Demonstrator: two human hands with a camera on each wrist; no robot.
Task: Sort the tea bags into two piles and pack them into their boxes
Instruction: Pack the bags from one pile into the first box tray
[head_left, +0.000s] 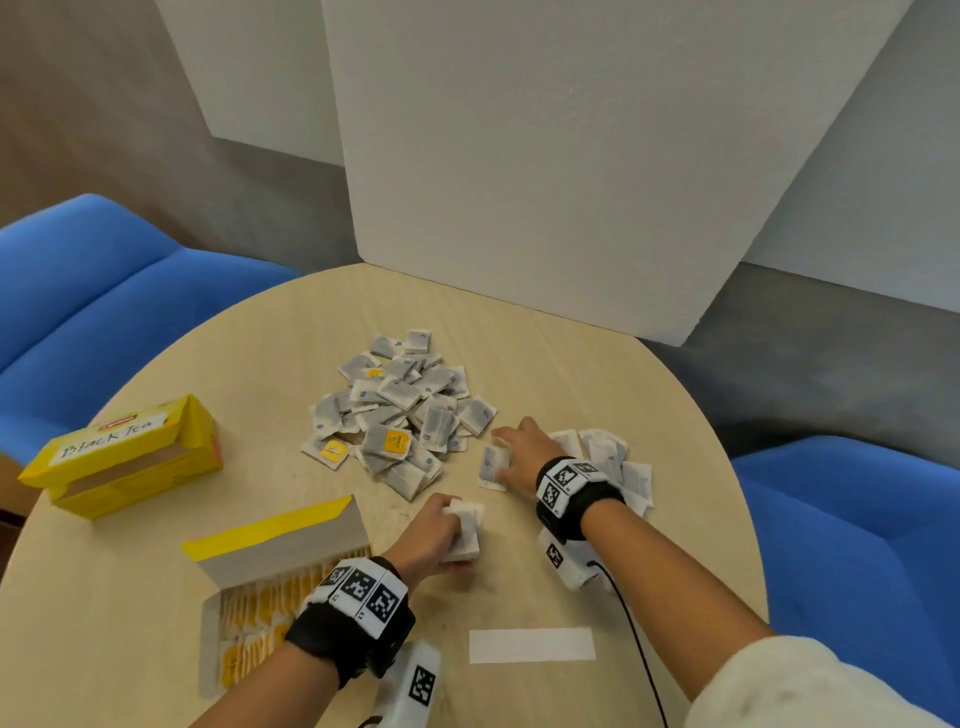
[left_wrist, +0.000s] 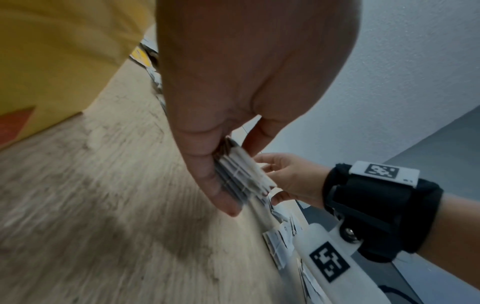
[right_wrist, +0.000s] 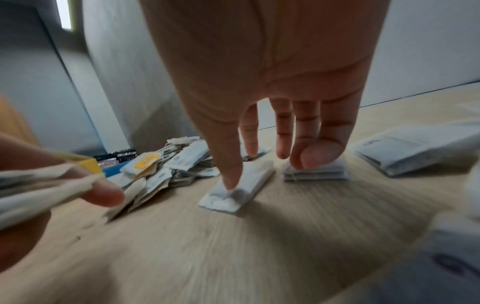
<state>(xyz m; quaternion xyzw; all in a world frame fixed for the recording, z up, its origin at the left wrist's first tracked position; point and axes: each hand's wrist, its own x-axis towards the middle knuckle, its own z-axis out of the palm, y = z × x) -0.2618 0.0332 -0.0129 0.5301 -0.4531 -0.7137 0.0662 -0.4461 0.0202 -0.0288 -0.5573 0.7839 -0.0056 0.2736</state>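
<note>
A mixed heap of tea bags (head_left: 400, 410), most with blue marks and a few with yellow tags, lies mid-table. My left hand (head_left: 439, 527) grips a thick stack of white tea bags (left_wrist: 241, 176) edge-on between thumb and fingers, just above the table. My right hand (head_left: 511, 454) reaches forward with straight fingers; its thumb presses one flat tea bag (right_wrist: 233, 191) and its outer fingers press a small stack (right_wrist: 315, 172). A sorted pile of blue-marked bags (head_left: 618, 462) lies to the right of that wrist. An open box (head_left: 270, 551) holds rows of yellow-tagged bags.
A yellow box labelled "Black Tea" (head_left: 124, 457) lies open on the table's left. A white paper strip (head_left: 531, 645) lies near the front edge. Blue chairs (head_left: 104, 312) (head_left: 857, 545) flank the round table (head_left: 623, 571). White boards (head_left: 545, 156) stand behind it.
</note>
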